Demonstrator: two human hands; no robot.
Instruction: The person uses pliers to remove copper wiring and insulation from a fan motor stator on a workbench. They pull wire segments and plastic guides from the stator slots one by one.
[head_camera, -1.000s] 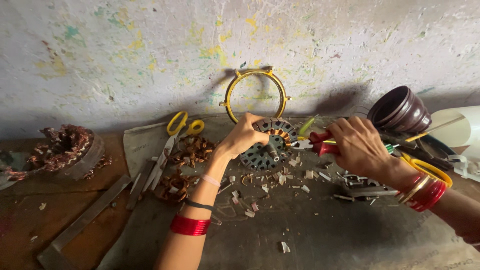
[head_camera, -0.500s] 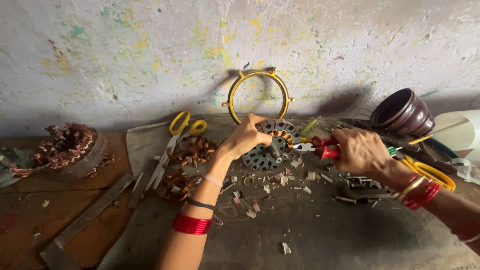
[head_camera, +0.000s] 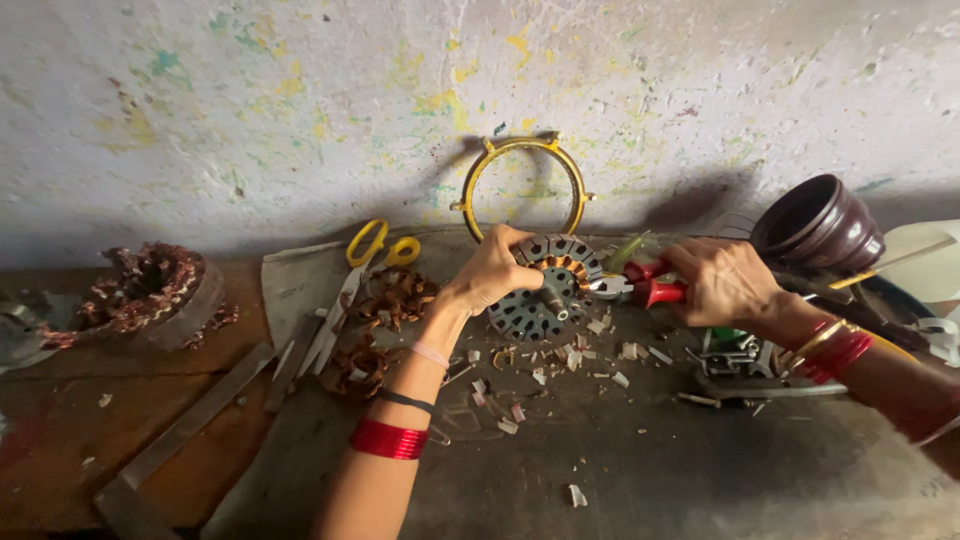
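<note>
Right now the left hand (head_camera: 492, 268) clamps the near-left rim of a round slotted metal stator with copper windings (head_camera: 548, 288), propped on the grey mat (head_camera: 640, 450); just right of that grip, the right hand (head_camera: 722, 282) closes round red-handled pliers (head_camera: 640, 288), whose nose meets the stator's edge, yellow-handled scissors (head_camera: 372, 250) lying further left

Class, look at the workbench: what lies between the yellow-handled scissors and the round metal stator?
In the head view, a heap of brown copper wire scraps lies between the scissors and the stator.
</note>
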